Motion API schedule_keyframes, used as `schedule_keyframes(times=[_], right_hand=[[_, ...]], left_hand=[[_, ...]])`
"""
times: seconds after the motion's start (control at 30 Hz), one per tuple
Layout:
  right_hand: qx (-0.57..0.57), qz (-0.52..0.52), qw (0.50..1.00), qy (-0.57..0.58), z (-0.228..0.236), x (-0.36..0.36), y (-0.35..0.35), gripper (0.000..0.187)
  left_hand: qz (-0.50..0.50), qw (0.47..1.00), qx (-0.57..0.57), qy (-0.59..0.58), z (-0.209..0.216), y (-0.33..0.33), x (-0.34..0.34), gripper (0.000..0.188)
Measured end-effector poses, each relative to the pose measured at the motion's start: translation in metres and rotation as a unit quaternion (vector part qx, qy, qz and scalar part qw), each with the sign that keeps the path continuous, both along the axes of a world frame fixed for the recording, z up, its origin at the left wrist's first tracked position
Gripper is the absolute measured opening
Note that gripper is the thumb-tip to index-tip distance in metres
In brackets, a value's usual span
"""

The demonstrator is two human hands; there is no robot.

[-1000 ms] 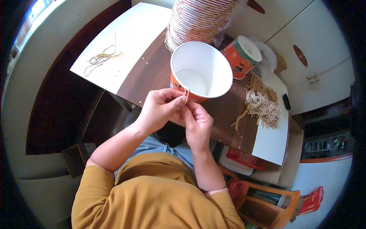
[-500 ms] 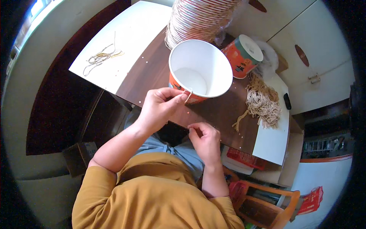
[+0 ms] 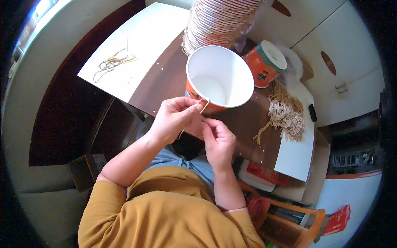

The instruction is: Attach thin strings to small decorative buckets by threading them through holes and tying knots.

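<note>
A large white-lined paper bucket [image 3: 225, 62] with an orange outside stands tilted toward me at the table's near edge. Against its near rim, my left hand [image 3: 175, 120] pinches a thin beige cord [image 3: 205, 106] between thumb and fingertips. The cord makes a small loop at the rim, and a loose end hangs below the left hand. Just below the left fingertips, my right hand [image 3: 219, 138] is closed in a pinch. Whatever sits between its fingertips is too small to make out.
A tall stack of nested buckets [image 3: 221, 22] rises behind. On the right are an orange-and-green bucket [image 3: 264, 68], a heap of beige cords [image 3: 285, 115] and a black object [image 3: 312, 112]. Several loose cords [image 3: 111, 63] lie on the white board at left. A wooden chair [image 3: 306, 227] stands lower right.
My right hand has moved up and slightly left, close to the left fingertips. The left hand still pinches the cord at the bucket's rim. The whole view has shifted slightly.
</note>
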State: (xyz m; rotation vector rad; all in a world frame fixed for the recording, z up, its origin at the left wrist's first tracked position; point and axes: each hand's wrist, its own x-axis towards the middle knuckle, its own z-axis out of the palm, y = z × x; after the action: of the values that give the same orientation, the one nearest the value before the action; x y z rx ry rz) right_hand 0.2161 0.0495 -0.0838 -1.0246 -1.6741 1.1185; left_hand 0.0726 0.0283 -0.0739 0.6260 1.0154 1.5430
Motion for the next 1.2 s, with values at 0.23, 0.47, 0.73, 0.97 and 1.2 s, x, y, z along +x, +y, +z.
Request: schedule_keyframes(times=[0.23,0.47,0.73,0.97,1.2], right_hand=[[0.371,-0.025,0.914,-0.163,0.03,0.007,0.012,0.013],[0.448,0.138,0.843,-0.263,0.082,0.0,0.031,0.022],[0.471,0.184,0.818,-0.273,0.107,-0.011,0.044,0.01],[0.393,0.297,0.831,-0.258,0.119,-0.022,0.067,0.011],[0.417,0.356,0.796,-0.257,0.124,-0.052,0.081,0.012]], left_hand=[[-0.041,0.987,0.027,-0.154,-0.003,-0.009,0.002,0.01],[0.045,0.99,0.082,-0.102,0.018,-0.007,-0.01,0.007],[0.076,0.983,0.085,-0.144,0.014,-0.006,-0.016,0.006],[0.198,0.919,0.087,0.33,0.022,-0.012,-0.018,0.007],[0.308,0.803,0.199,0.47,0.02,-0.007,-0.027,0.015]])
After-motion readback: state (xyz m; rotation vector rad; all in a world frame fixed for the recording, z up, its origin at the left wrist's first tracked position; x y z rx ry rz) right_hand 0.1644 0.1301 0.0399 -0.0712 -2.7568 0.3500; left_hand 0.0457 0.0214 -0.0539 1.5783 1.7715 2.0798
